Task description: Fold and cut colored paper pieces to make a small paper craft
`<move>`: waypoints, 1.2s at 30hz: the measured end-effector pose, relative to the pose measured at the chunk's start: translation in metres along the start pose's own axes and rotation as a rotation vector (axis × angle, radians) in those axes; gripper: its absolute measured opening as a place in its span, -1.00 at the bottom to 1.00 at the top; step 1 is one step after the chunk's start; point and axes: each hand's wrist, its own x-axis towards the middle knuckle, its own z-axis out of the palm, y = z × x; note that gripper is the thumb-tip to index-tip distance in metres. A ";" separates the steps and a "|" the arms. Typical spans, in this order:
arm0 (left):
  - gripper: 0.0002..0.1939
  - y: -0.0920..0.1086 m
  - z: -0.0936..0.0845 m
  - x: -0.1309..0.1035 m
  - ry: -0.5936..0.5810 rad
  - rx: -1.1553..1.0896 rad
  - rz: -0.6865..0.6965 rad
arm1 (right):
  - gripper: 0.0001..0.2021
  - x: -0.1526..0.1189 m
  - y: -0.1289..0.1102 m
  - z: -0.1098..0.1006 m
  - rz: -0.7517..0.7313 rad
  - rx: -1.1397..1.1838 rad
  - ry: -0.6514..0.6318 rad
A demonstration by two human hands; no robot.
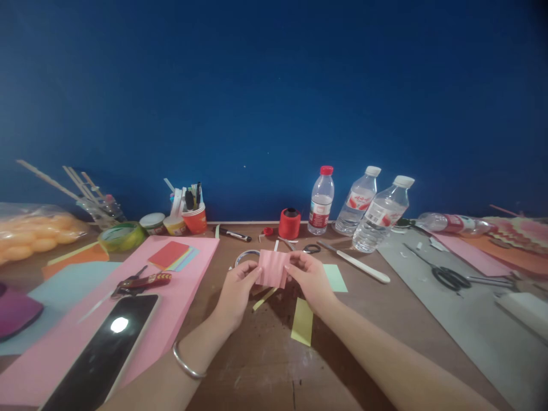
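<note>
A small pink paper point(274, 269) with parallel creases is stretched between my two hands above the brown table. My left hand point(238, 288) pinches its left edge, the thumb in front. At the opposite edge, my right hand point(311, 279) pinches it the same way. Just below lies a yellow paper strip point(302, 322), and a pale green paper point(336, 278) rests right of my right hand. A thin yellow strip point(264, 299) lies under the pink paper. Behind my left hand a roll of tape point(247, 256) is partly hidden.
Three plastic bottles point(321, 202) stand at the back right, near a red spool point(290, 224) and a white-handled knife point(363, 266). Scissors point(449, 278) lie on a grey sheet at right. A phone point(105, 348) and colored papers point(171, 255) lie on pink card at left.
</note>
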 end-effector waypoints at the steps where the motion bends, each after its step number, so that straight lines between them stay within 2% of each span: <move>1: -0.83 -0.001 -0.001 0.000 0.017 0.010 0.013 | -0.84 0.000 0.000 0.000 0.000 -0.002 0.011; 11: -0.80 -0.006 -0.005 0.002 0.159 0.149 0.046 | -0.79 0.006 0.007 -0.008 -0.067 -0.006 -0.016; 17: -0.82 -0.004 -0.005 0.002 0.166 0.172 0.076 | -0.76 0.008 0.001 -0.011 -0.088 -0.114 -0.051; 19: -0.82 -0.003 -0.006 0.002 0.173 0.163 0.077 | -0.79 0.009 -0.008 -0.015 -0.115 -0.279 -0.147; 21: -0.81 -0.002 -0.006 0.002 0.186 0.164 0.080 | -0.82 0.009 -0.020 -0.021 -0.116 -0.529 -0.352; 23: -0.81 -0.001 -0.006 0.002 0.203 0.180 0.085 | -0.76 0.007 -0.030 -0.028 -0.089 -0.827 -0.563; 25: -0.82 0.000 -0.007 0.002 0.216 0.200 0.091 | -0.71 0.005 -0.034 -0.035 -0.104 -1.054 -0.667; 26: -0.82 0.001 -0.006 0.002 0.219 0.210 0.092 | -0.69 0.005 -0.034 -0.038 -0.124 -1.146 -0.673; 29: -0.81 0.003 -0.005 0.001 0.219 0.238 0.103 | -0.67 0.010 -0.028 -0.046 -0.150 -1.345 -0.550; 33: -0.81 0.007 -0.005 0.000 0.215 0.261 0.156 | -0.86 0.018 -0.024 -0.049 -0.254 -1.471 -0.114; 34: -0.81 0.007 -0.005 0.000 0.211 0.265 0.169 | -0.89 0.017 -0.023 -0.046 -0.299 -1.463 -0.063; 35: -0.80 0.008 -0.005 0.000 0.207 0.266 0.179 | -0.89 0.016 -0.023 -0.041 -0.348 -1.434 -0.086; 36: -0.80 0.008 -0.005 0.000 0.204 0.265 0.183 | -0.89 0.013 -0.021 -0.036 -0.408 -1.388 -0.180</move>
